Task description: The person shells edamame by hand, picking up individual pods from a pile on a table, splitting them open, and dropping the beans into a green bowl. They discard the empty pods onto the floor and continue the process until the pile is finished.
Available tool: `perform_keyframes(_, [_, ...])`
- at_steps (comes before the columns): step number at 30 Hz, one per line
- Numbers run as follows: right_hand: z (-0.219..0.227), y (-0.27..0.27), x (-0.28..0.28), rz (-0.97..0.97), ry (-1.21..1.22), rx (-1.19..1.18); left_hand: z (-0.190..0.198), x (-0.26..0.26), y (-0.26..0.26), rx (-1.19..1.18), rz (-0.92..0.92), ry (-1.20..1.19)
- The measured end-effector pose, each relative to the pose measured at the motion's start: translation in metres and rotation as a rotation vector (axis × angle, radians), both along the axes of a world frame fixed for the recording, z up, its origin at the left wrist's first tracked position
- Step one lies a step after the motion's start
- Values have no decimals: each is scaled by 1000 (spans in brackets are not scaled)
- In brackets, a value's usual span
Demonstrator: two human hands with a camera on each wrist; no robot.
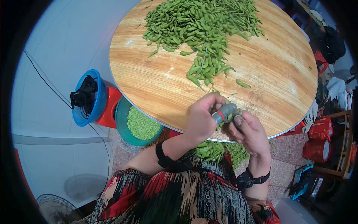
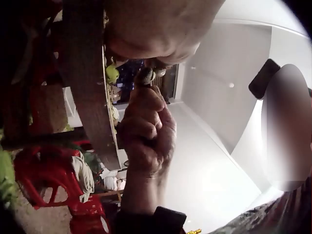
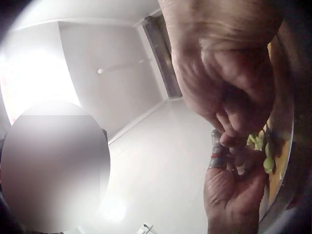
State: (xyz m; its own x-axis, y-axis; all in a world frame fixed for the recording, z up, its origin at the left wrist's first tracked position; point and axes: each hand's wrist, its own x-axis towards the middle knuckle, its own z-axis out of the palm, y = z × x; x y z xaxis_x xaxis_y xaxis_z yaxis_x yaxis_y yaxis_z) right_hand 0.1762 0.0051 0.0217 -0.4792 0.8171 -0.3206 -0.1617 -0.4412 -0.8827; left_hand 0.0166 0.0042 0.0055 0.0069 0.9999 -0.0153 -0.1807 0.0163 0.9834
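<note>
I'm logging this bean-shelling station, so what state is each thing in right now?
Left hand: curled round a grey tool.
Grey tool: held at the table's near edge.
Right hand: pinching a pod against the tool.
Pod pile: unshelled, heaped on the round table.
Teal basket: partly filled with shelled beans.
Blue basket: holding a black item.

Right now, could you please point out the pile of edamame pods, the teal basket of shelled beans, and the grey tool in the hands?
pile of edamame pods (image 1: 199, 28), head view, middle of heap.
teal basket (image 1: 120, 112), head view, left rim.
grey tool (image 1: 226, 111), head view, its body.
</note>
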Motion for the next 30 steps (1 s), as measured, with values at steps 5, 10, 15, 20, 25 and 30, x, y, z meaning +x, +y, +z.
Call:
perform_keyframes(5, [9, -3, -5, 12, 62, -58, 2, -4, 0, -134, -248, -333])
perform_keyframes(10, [-5, -7, -11, -5, 58, -56, 19, -14, -4, -131, -272, -252])
perform_keyframes(15, [-2, -7, -16, -114, -276, 291, 18, -21, -6, 109, -272, 16])
perform_keyframes(20, [0, -7, -24, -138, -247, 207, 14, -31, -6, -115, -344, -175])
perform_keyframes(25, [9, -10, -36, -257, -682, 710, 6, -39, -13, 4, -333, 153])
perform_keyframes(30, [4, -17, -38, -252, -323, 543, 17, -44, -28, 153, -309, 491])
